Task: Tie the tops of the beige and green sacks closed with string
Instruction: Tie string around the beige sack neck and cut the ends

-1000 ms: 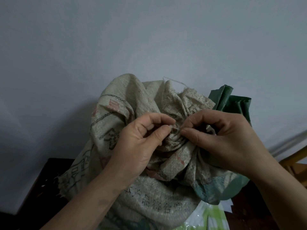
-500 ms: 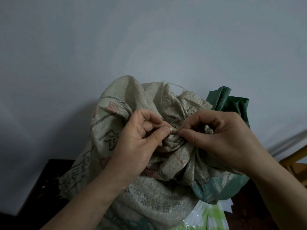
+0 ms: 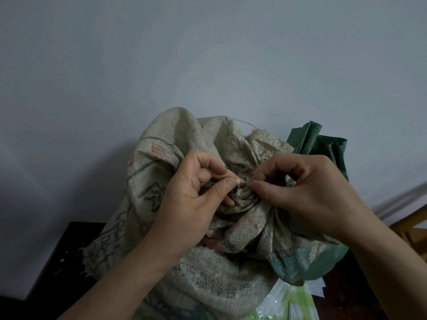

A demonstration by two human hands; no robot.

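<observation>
Beige sack (image 3: 219, 280): a woven sack with dark printed characters. It stands upright on the bench, in the middle of the view. Its top is gathered into a crumpled neck, and the loose cloth above the neck flares up and outward.
Left hand (image 3: 191, 199): on the left side of the beige sack's neck, back of the hand toward the camera.
Left fingers (image 3: 221, 188): thumb and forefinger are pressed tip to tip in a pinch at the neck. The other fingers are curled in behind them.
Right hand (image 3: 307, 195): on the right side of the same neck, its heel resting against the sack's folds.
Right fingers (image 3: 261, 188): thumb and forefinger are closed in a pinch, the tips almost meeting the left pinch.
String (image 3: 243, 181): only a short pale bit shows, between the two pinches at the sack's neck. How it runs round the cloth cannot be told.
Loose thread (image 3: 245, 122): arcs off the frayed top edge of the beige sack.
Green sack (image 3: 323, 148): just behind the beige sack on its right and touching it, with its folded top standing up.
Bench (image 3: 69, 250): a dark surface under the beige sack, showing at its lower left.
Plastic bag (image 3: 293, 303): green and white, in front of the beige sack at its lower right.
Wall (image 3: 208, 54): plain and pale, behind the beige sack.
</observation>
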